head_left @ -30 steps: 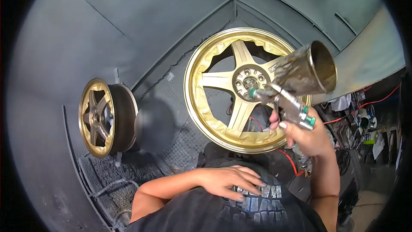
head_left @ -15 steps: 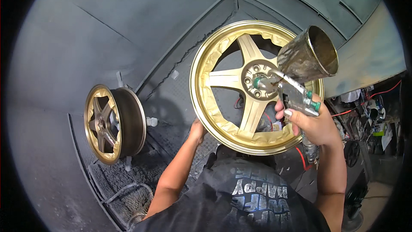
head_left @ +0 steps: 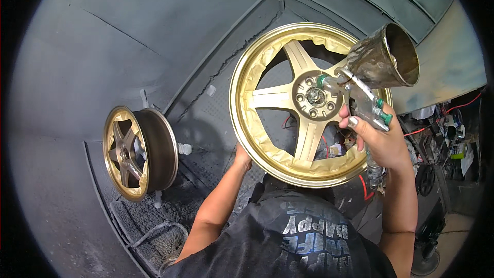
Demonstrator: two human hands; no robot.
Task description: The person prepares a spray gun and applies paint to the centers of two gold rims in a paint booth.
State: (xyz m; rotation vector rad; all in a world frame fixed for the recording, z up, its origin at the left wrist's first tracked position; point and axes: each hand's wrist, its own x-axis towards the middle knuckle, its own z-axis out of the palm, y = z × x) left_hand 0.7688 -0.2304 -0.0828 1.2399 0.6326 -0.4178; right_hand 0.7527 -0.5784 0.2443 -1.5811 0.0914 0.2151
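My right hand (head_left: 385, 141) is closed around a spray gun (head_left: 362, 104) with green knobs and a green nozzle tip. A paint-stained metal cup (head_left: 374, 61) sits tilted on the gun. The nozzle points left across the hub of a five-spoke car wheel rim (head_left: 307, 140), gold-bronze with a shiny outer lip. Yellowish masking paper (head_left: 261, 136) lines the barrel behind the spokes. My left hand (head_left: 244, 158) is at the rim's lower left edge; its fingers are hidden behind the wheel.
Another masked bronze wheel (head_left: 158, 149) stands upright at the left on a support. Grey booth walls (head_left: 128, 10) surround the far and left sides. A red hose (head_left: 366, 188) runs below the gun. Cluttered items (head_left: 458, 144) lie at the right, and grey shaggy matting (head_left: 149, 221) at the lower left.
The spray gun in my right hand has moved right and slightly up, uncovering the wheel's hub centre. My left hand stays at the rim's lower left edge.
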